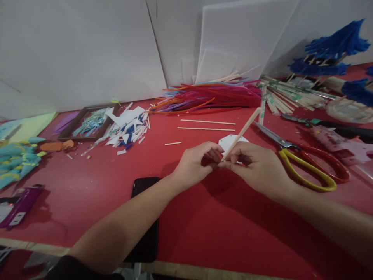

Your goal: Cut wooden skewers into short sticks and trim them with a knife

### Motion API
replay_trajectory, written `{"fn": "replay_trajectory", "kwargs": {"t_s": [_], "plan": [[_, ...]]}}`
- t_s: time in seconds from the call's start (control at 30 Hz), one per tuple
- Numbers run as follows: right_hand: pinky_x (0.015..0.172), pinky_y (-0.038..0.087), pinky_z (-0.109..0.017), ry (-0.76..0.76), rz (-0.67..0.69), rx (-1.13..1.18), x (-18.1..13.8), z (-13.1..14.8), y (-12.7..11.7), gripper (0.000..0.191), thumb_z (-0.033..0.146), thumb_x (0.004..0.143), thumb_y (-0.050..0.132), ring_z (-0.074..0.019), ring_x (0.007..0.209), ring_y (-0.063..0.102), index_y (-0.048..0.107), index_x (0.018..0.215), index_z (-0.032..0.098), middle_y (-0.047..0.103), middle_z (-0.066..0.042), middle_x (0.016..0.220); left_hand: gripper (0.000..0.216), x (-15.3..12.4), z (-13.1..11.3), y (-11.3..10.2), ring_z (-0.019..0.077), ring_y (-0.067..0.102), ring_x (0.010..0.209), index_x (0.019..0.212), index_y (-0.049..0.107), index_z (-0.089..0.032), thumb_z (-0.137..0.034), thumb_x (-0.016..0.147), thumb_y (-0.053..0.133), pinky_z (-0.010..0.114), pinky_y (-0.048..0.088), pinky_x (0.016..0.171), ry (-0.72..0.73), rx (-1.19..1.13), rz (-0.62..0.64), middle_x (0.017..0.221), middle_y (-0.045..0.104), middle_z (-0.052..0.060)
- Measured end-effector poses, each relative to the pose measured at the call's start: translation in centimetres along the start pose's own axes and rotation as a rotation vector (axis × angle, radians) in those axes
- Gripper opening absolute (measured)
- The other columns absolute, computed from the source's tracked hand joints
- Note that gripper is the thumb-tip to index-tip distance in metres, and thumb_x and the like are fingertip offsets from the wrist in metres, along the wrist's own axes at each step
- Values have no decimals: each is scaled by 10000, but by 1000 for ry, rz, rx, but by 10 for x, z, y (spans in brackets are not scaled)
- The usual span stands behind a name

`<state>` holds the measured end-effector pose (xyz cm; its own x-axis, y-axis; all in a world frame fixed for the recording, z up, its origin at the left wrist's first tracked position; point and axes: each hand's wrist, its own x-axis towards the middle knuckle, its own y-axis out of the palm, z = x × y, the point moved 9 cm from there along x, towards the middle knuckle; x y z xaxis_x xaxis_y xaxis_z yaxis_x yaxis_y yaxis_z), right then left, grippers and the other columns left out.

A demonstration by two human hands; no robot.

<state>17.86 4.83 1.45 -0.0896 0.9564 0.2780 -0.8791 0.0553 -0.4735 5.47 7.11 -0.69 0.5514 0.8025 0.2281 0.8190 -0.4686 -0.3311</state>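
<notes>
**Stick in Both Hands at a Red Tabletop (186,241)**

Reaches past a pale front edge (175,268), left forearm (122,221) above a black phone (147,241). Pinches a tilted wooden stick (243,131) near its lower end, above the tabletop, with fingertips of left hand (195,163) and right hand (256,163). Seen beyond: white paper piece (225,143), scissors (287,144) at right, two loose sticks (206,122), heaped coloured stems (218,97), white sheets (239,31) against a pale wall (87,50).
</notes>
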Motion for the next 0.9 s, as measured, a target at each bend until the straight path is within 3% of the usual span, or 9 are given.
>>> {"fn": "replay_trajectory", "kwargs": {"t_s": [0.27, 0.5, 0.7, 0.9], "plan": [[522, 444, -261, -33, -3, -13, 0, 2, 0, 358, 469, 812, 703, -135, 585, 591, 518, 603, 244, 660, 2, 641, 242, 0, 11, 1, 116, 657, 734, 945, 609, -207, -195, 743, 742, 241, 550, 703, -88, -116, -44, 811, 653, -8], [523, 460, -275, 9, -17, -22, -2, 1, -1, 460, 619, 784, 695, -140, 573, 591, 517, 592, 241, 670, -11, 640, 147, 0, 21, 5, 95, 619, 686, 812, 646, -178, -140, 718, 753, 228, 518, 679, -273, -176, 10, 766, 661, -18], [519, 474, -291, 76, 1, 42, -3, -5, 1, 426, 624, 747, 731, -138, 542, 571, 567, 645, 244, 672, -4, 649, 129, 0, 12, 4, 107, 629, 722, 828, 642, -188, -115, 737, 697, 240, 519, 698, -168, -161, 17, 777, 659, -17], [560, 525, -302, 129, 33, 134, -3, -12, 5, 364, 549, 719, 779, -146, 567, 600, 585, 695, 241, 664, 4, 667, 114, 0, 4, 0, 130, 673, 771, 847, 653, -206, -145, 765, 702, 261, 546, 754, -80, 5, -3, 809, 707, -7]]}}
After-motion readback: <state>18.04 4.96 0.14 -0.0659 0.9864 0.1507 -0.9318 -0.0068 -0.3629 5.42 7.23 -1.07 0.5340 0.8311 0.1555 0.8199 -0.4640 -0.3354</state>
